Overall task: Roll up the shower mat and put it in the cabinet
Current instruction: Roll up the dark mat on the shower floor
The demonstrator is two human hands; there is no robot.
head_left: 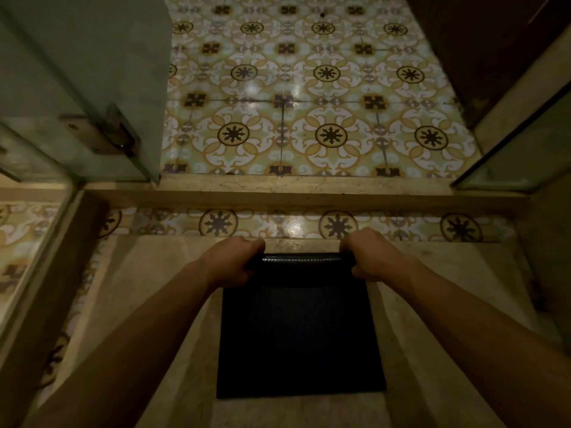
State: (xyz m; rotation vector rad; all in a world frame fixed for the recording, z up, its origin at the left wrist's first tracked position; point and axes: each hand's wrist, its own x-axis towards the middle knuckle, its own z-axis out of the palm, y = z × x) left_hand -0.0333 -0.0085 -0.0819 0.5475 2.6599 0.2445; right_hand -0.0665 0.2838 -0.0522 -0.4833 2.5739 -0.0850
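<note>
Head view, item one: our left hand (230, 262) and right hand (375, 257) closed on the far rolled edge of the dark shower mat (301, 332), flat on the near stone floor (154, 304); judged limp, rubbery, best gripped at the roll's ends.

We reach both bare arms forward and down, nearly straight, converging slightly toward the hands. Our left hand (232, 261) is curled into a closed grip, knuckles up, fingers tucked under. Our right hand (372, 255) mirrors it, also clenched, level with the left and set well apart from it.
</note>
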